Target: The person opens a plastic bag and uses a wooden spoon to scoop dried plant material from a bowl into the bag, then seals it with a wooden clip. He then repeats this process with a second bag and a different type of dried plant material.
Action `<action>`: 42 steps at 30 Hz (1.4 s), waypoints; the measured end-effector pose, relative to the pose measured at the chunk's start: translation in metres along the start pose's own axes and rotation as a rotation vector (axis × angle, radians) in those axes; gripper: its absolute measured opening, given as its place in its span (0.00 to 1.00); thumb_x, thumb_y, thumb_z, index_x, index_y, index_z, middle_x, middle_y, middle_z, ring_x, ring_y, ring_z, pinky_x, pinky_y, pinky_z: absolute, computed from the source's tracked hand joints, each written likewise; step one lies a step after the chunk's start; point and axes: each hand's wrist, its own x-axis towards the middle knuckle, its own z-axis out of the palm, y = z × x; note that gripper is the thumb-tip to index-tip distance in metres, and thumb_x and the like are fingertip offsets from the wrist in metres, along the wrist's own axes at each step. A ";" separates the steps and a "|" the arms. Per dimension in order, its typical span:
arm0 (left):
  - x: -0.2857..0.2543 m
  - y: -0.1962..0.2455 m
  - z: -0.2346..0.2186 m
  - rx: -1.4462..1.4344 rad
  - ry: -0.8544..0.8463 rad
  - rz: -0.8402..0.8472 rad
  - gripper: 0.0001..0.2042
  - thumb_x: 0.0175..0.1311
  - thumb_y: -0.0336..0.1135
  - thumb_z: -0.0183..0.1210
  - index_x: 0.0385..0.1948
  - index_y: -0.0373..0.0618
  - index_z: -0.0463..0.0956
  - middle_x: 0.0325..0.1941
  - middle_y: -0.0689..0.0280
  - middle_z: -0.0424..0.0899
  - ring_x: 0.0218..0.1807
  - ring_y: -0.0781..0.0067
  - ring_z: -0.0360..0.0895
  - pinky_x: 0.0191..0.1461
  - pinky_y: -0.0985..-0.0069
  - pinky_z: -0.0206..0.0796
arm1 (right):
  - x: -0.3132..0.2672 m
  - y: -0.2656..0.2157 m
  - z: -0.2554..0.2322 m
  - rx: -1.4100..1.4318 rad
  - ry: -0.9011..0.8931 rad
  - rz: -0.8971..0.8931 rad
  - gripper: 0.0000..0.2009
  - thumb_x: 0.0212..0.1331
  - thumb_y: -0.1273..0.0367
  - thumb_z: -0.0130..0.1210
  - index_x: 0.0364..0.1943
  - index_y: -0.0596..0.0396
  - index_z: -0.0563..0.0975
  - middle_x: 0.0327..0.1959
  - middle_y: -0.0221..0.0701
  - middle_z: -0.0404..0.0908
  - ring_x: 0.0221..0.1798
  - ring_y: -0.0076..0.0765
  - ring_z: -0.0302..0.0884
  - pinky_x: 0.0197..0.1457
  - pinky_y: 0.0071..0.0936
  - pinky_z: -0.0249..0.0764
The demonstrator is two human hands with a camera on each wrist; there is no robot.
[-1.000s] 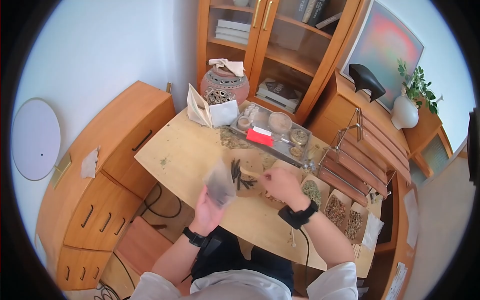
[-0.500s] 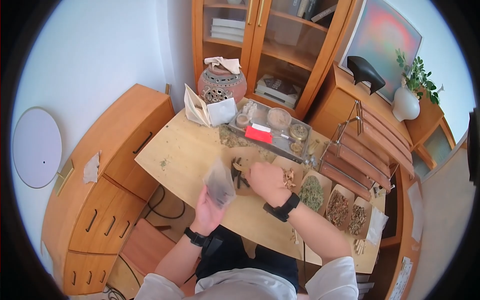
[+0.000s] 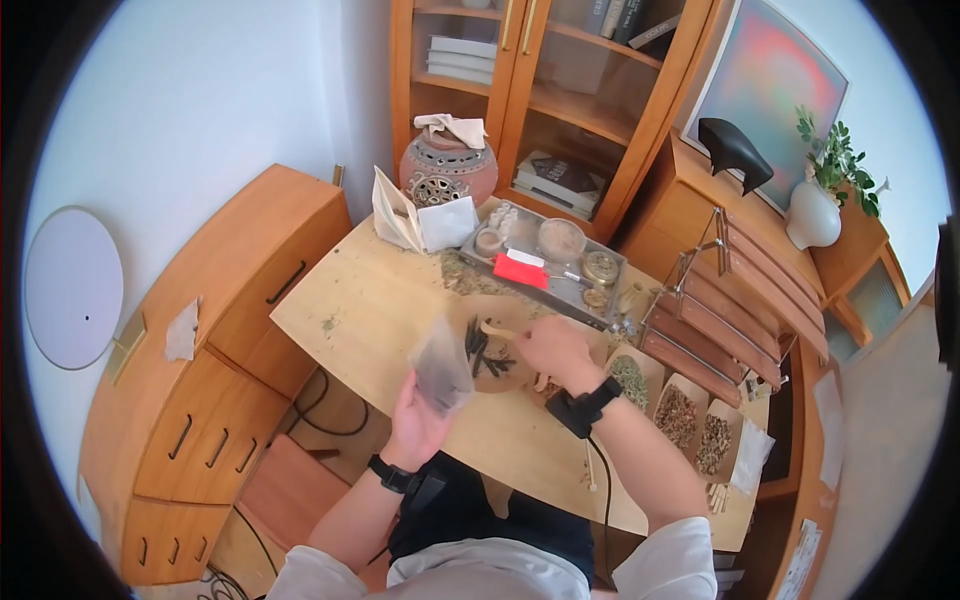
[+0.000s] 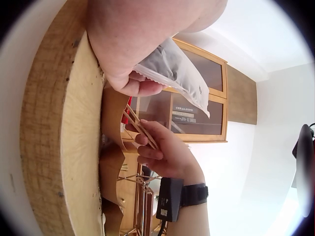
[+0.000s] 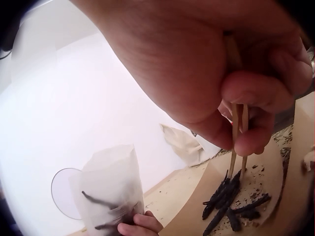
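Observation:
My left hand [image 3: 420, 425] holds up a translucent pouch [image 3: 441, 372], with dark stick-like pieces showing through its side in the right wrist view. Wooden tweezers [image 5: 235, 129] are pinched between the thumb and fingers of my right hand [image 3: 560, 354]. Their tips reach down to the dark dried sticks [image 5: 227, 196], right at the upper end of the pile. These sticks lie in a brown paper tray [image 5: 197, 204] among small crumbs. In the head view the pouch stands just left of this tray.
To the right are paper trays of green herb [image 3: 630, 380] and brown dried bits [image 3: 676, 415]. Behind stands a grey tray [image 3: 560, 290] with jars and a red packet [image 3: 521, 270]. A slatted wooden rack [image 3: 710, 340] flanks the table's right side; an open booklet [image 3: 398, 215] stands at the back.
My right hand went left over the dark sticks, then drew back slightly right and up with the tweezers. My left hand and the pouch stay nearly where they were.

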 end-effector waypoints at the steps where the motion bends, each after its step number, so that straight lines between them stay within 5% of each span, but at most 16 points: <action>1: 0.000 0.000 0.000 -0.003 0.002 0.005 0.24 0.77 0.51 0.39 0.70 0.54 0.60 0.70 0.68 0.67 0.70 0.66 0.63 0.71 0.60 0.54 | 0.000 -0.006 0.000 -0.006 -0.002 -0.006 0.16 0.58 0.61 0.52 0.32 0.58 0.85 0.35 0.48 0.85 0.41 0.54 0.84 0.46 0.43 0.79; 11: -0.001 0.001 0.001 -0.020 0.021 -0.009 0.22 0.77 0.51 0.40 0.67 0.55 0.62 0.66 0.69 0.71 0.64 0.66 0.68 0.68 0.61 0.56 | -0.004 -0.037 0.027 -0.193 0.109 -0.072 0.13 0.56 0.60 0.56 0.28 0.55 0.85 0.31 0.45 0.85 0.38 0.52 0.85 0.43 0.43 0.79; 21: -0.001 0.000 -0.004 -0.017 0.011 0.014 0.23 0.77 0.50 0.40 0.69 0.56 0.62 0.69 0.70 0.69 0.67 0.68 0.65 0.69 0.62 0.55 | -0.009 0.000 0.005 0.040 0.075 -0.020 0.13 0.59 0.59 0.53 0.36 0.48 0.86 0.34 0.41 0.86 0.38 0.52 0.84 0.44 0.44 0.79; 27: -0.002 0.001 0.000 -0.030 0.009 -0.005 0.22 0.77 0.51 0.40 0.68 0.56 0.63 0.69 0.71 0.70 0.67 0.68 0.65 0.68 0.62 0.56 | -0.024 -0.013 -0.005 -0.008 -0.018 -0.029 0.14 0.57 0.60 0.55 0.32 0.53 0.86 0.31 0.45 0.85 0.36 0.53 0.84 0.41 0.43 0.80; 33: -0.001 0.000 -0.001 -0.052 0.017 -0.006 0.22 0.77 0.50 0.40 0.67 0.56 0.63 0.67 0.70 0.71 0.65 0.67 0.67 0.66 0.63 0.58 | -0.030 -0.029 0.009 -0.153 0.124 -0.183 0.12 0.55 0.64 0.56 0.26 0.57 0.85 0.29 0.46 0.85 0.33 0.50 0.86 0.37 0.40 0.81; 42: -0.002 0.001 0.002 -0.059 0.031 -0.007 0.21 0.78 0.50 0.38 0.67 0.56 0.63 0.65 0.71 0.72 0.63 0.67 0.68 0.65 0.63 0.59 | -0.037 -0.028 0.001 -0.136 0.023 -0.086 0.13 0.56 0.62 0.55 0.28 0.56 0.84 0.29 0.43 0.85 0.36 0.50 0.85 0.42 0.42 0.80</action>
